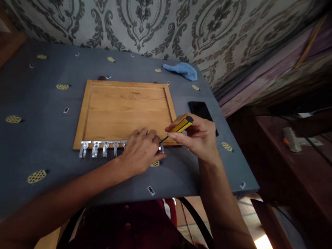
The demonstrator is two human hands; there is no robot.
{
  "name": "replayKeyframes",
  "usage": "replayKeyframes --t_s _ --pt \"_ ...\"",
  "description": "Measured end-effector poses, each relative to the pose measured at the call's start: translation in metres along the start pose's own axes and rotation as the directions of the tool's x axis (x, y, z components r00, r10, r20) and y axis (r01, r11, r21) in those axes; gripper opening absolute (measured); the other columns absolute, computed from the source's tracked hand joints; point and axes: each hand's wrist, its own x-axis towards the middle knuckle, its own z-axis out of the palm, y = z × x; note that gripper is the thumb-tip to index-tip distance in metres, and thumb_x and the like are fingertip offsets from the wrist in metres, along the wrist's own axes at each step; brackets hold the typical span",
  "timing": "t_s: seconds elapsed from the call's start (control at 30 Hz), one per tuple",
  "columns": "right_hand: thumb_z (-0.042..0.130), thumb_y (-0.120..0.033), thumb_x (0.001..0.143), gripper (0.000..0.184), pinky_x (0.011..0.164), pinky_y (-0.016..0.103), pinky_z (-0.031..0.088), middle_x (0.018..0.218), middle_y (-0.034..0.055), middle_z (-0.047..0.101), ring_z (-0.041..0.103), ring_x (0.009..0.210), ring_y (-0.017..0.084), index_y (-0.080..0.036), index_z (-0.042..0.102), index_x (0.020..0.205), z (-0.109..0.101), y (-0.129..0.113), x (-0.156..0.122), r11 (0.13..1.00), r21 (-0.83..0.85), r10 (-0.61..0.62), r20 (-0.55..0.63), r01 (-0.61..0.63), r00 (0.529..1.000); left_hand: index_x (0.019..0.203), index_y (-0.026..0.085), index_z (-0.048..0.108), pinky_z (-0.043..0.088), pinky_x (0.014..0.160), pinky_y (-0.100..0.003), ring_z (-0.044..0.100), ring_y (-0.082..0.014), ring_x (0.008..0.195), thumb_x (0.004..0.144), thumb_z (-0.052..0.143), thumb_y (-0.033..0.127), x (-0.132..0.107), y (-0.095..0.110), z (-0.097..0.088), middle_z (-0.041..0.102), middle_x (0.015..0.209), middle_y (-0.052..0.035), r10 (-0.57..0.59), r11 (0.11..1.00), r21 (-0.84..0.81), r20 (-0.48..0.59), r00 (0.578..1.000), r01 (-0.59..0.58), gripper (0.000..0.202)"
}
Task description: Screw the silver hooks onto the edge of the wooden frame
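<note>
A wooden panel (125,108) with a raised frame lies flat on the table. A metal hook rail (99,143), with several silver hooks hanging off it, runs along the panel's near edge. My left hand (141,151) is over the right part of this rail, fingers bent, gripping it against the panel and hiding some hooks. My right hand (199,139) is closed around a yellow-and-black screwdriver (183,124). The screwdriver's thin shaft slants down to the rail's right end, beside my left fingers. Its tip is too small to make out, so I cannot tell if a screw is there.
A blue cloth (182,70) lies at the table's back right. Right of the panel is a black phone (200,110), partly behind my right hand. The grey-blue tablecloth (49,129) has a pineapple print. Patterned fabric (153,23) rises behind, and a brown surface (305,168) stands at right.
</note>
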Motion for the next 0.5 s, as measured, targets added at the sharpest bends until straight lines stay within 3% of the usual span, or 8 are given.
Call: replayKeyframes --t_s 0.17,0.37,0.5 --pt "0.08 -0.029 0.076 0.015 0.052 0.025 0.046 0.066 -0.0033 0.063 0.057 0.059 0.011 -0.022 0.067 0.074 0.0082 0.0057 -0.0024 0.995 -0.07 -0.074 -0.057 0.07 0.996 0.112 0.01 0.063 0.045 0.085 -0.041 0.058 -0.0301 0.104 0.09 0.057 0.053 0.0001 -0.0005 0.0017 0.064 0.107 -0.0115 0.005 1.0 -0.001 -0.022 1.0 -0.005 0.048" --pt "0.074 -0.037 0.082 0.02 0.042 0.023 0.041 0.07 -0.0023 0.062 0.049 0.048 0.008 -0.022 0.064 0.072 0.0087 0.0041 -0.0031 0.995 -0.032 -0.103 -0.36 0.099 0.927 0.099 0.011 0.065 0.045 0.081 -0.039 0.058 -0.0297 0.101 0.089 0.059 0.052 -0.0001 -0.0009 0.0022 0.064 0.101 -0.0103 0.019 1.0 0.009 -0.045 0.999 -0.019 0.043" --pt "0.073 -0.035 0.082 0.019 0.045 0.024 0.041 0.069 -0.0025 0.059 0.05 0.051 0.008 -0.021 0.064 0.074 0.0071 0.0044 -0.003 0.995 -0.085 -0.084 -0.286 0.062 0.955 0.102 0.011 0.064 0.045 0.082 -0.04 0.058 -0.03 0.102 0.09 0.059 0.052 -0.0001 -0.0005 0.0004 0.064 0.102 -0.0103 0.015 1.0 0.008 -0.032 0.999 -0.015 0.043"
